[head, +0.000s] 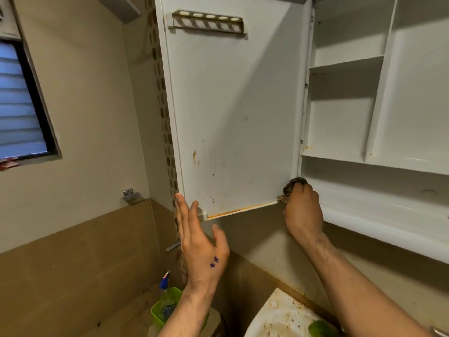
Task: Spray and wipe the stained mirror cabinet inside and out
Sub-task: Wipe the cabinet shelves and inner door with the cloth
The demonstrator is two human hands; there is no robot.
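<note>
The white cabinet door (233, 113) hangs swung open to the left, showing its inner face with orange-brown stains low down and a rusty bottom edge. My right hand (302, 210) is shut on a dark, crumpled cloth (291, 187) pressed against the door's lower right corner by the hinge. My left hand (199, 239) is open with fingers spread, its fingertips touching the door's lower left corner. The cabinet body (379, 166) to the right shows bare white shelves with rust spots. A blue-topped spray bottle (165, 283) stands in a green tub below.
A green tub (158, 314) sits at the bottom, left of my left forearm. A stained white basin (279, 317) lies below my right arm, with something green in it. A louvred window (19, 100) is at the left; a metal wall fitting (132, 196) sits beside the door.
</note>
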